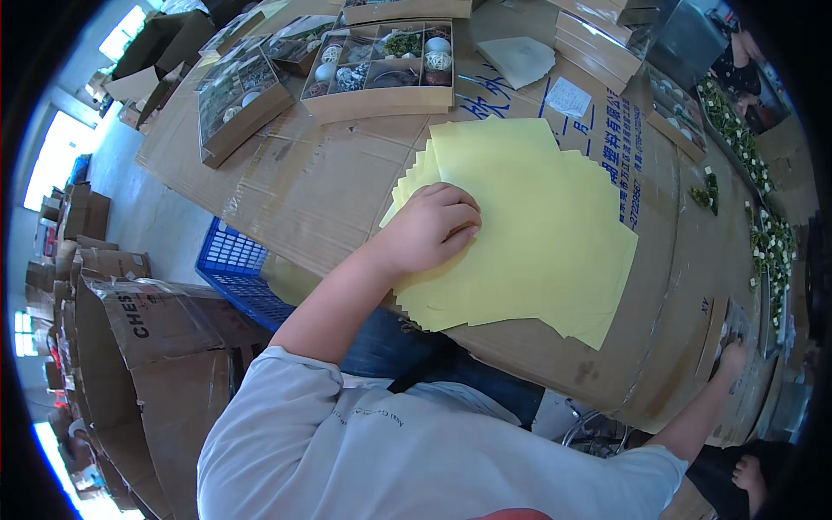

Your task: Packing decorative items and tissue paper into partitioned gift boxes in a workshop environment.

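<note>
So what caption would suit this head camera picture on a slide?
Left hand pressing on fanned yellow paper sheets over a cardboard-covered table, right hand at its far edge.

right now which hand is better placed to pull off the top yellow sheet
Left. The left hand already rests, fingers curled, on the fanned yellow sheets; the right hand is far off at the cardboard table edge.

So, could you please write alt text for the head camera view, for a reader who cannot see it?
A person's left hand presses on a fanned stack of yellow paper sheets on a cardboard-covered table. Their right hand reaches to the table's far right edge. Compartmented wooden boxes sit behind.
</note>
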Tool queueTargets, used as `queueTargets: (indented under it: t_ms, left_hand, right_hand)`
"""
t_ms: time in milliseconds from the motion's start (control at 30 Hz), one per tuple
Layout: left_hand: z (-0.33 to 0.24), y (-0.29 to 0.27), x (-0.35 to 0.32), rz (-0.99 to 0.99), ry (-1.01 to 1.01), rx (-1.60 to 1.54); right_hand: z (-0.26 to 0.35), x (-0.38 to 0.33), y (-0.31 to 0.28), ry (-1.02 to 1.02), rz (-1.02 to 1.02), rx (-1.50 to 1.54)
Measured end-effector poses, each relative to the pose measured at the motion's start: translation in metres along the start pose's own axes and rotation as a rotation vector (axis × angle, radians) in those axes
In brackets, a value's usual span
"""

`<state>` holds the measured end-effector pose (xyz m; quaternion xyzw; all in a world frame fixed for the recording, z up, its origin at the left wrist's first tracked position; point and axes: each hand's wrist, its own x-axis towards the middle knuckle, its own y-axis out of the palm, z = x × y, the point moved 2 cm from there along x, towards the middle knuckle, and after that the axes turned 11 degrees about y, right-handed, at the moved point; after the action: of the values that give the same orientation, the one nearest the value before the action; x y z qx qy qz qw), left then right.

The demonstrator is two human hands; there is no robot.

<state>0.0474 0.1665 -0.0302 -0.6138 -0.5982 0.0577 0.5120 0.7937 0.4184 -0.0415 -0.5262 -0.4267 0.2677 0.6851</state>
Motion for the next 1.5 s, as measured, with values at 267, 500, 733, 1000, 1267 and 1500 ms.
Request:
queueTargets:
  t_ms: [267,500,733,1000,1267,1500]
  left_hand:
    - [-0.002,-0.003,-0.002,-0.019,-0.024,-0.009]
    - [0.000,-0.003,-0.003,-0.045,0.011,0.008]
    - [-0.025,-0.012,0.003,-0.053,0.164,0.102]
    - [-0.076,0.017,0.001,-0.148,0.364,-0.237]
    - [-0.119,0.055,-0.008,-0.050,0.451,-0.437]
    - [-0.126,0.020,-0.020,-0.067,0.409,-0.433]
  right_hand:
    - [0.034,-0.112,-0.032,-0.068,0.011,0.199]
    - [0.038,-0.240,-0.112,-0.076,0.050,0.242]
    - [-0.052,-0.222,-0.066,0.005,0.072,0.288]
    - [-0.003,-0.294,-0.087,0.335,0.308,0.750]
    - [0.071,-0.405,-0.115,0.807,0.441,1.414]
    - [0.052,-0.391,-0.124,-0.033,0.559,1.007]
